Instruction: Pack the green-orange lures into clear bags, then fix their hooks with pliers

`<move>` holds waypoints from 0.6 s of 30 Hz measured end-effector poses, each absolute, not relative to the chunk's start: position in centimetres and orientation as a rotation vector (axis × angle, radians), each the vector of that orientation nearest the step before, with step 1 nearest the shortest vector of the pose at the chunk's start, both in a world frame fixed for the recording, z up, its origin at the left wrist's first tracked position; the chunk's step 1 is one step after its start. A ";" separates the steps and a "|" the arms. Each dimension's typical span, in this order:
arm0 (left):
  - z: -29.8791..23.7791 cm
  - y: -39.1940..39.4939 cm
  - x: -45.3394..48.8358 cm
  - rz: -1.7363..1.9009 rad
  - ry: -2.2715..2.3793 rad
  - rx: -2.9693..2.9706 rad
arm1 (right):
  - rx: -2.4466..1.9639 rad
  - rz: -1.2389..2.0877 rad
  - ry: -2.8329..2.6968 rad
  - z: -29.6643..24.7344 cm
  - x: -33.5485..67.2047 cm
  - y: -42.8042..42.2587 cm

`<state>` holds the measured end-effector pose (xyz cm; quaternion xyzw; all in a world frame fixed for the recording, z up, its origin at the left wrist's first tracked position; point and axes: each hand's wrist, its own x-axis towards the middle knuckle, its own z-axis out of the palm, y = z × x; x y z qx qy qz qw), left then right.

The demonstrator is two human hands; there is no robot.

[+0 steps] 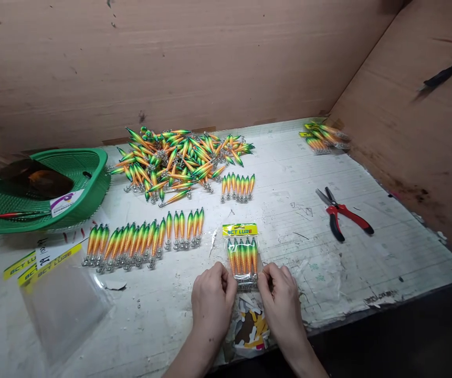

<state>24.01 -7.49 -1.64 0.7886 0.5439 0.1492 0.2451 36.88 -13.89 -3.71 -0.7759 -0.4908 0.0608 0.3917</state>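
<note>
A clear plastic bag of fishing lures (242,256) with a yellow "BCT LURE" header lies upright before me, several green-to-orange lures side by side inside it. My left hand (214,289) pinches its lower left edge, fingers curled. On the opposite edge my right hand (279,289) is closed in the same way. The hooks at the bag's bottom show between my hands. Just beyond the bag stands a short row of loose lures (238,187). A longer row of lures (131,241) runs off to the left.
A large heap of lures (178,163) lies at the back. Filled bags (324,137) sit far right, red-handled pliers (342,212) nearer. At left are a green basket (92,178) and flat clear bags (62,299). A patterned packet (251,328) lies between my forearms.
</note>
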 end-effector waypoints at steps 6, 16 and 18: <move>-0.4 -6.5 25.1 0.168 1.591 2.146 | -1.965 0.218 -1.118 -4.4 36.7 -13.6; -0.8 -5.7 24.4 0.572 1.269 1.704 | -1.510 0.626 -0.938 -2.9 38.4 -14.7; -1.0 -6.0 24.9 0.705 1.165 1.327 | -1.438 0.672 -0.895 -2.9 38.4 -14.8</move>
